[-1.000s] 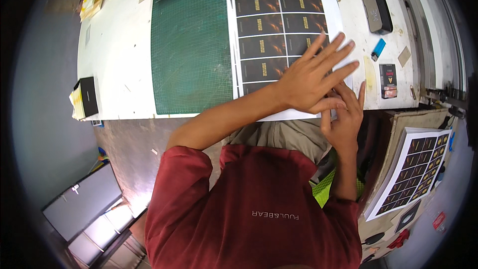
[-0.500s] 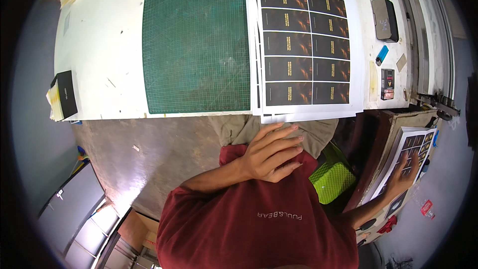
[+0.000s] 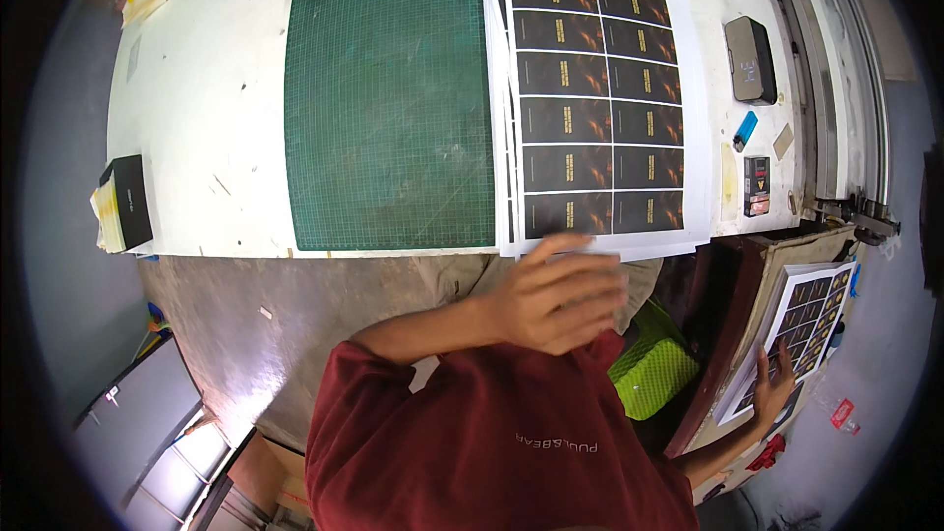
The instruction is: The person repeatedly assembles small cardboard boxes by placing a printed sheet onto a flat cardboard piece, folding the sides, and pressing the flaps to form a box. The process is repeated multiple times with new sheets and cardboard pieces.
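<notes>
Left hand (image 3: 560,300) hovers open by the printed stack (image 3: 600,108) — right hand (image 3: 777,383) rests flat on another printed sheet (image 3: 801,324).

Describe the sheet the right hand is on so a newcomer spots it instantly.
Start at the large green cutting mat on the white table. Off the table's right end, lower down, a single printed sheet of dark rectangular labels lies on a brown surface under the right hand. Unlike the thick stack of printed sheets on the mat, it lies alone and tilted.
</notes>
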A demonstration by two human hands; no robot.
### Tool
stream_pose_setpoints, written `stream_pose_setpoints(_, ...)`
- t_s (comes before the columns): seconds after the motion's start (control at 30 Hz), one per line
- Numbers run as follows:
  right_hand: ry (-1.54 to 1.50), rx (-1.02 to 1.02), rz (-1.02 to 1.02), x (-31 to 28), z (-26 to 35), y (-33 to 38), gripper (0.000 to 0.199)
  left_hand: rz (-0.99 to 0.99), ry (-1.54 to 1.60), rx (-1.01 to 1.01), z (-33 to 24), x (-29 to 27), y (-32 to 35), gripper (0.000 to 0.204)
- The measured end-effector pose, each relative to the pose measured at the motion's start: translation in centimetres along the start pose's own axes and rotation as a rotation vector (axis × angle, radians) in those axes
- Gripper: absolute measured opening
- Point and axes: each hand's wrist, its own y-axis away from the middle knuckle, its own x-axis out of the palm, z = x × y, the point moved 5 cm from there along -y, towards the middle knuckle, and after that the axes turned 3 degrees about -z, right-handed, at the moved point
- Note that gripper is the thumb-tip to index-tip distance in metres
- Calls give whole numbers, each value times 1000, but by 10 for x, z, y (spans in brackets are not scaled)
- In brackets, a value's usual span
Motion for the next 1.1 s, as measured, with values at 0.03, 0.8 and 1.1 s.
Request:
stream_pose_setpoints(0.03,-8,-17,-6,0,3,-1,68,11,-53,-24,8,-4,-9,33)
stream_pose_setpoints(0.8,-86,-53,-177,0,-19,21,36,519,-670,-357,85,11,-70,83)
stream_pose_setpoints(1.1,-140,-59,-110,-1,2,9,55,-37,-966,32,203,-41,-214,57)
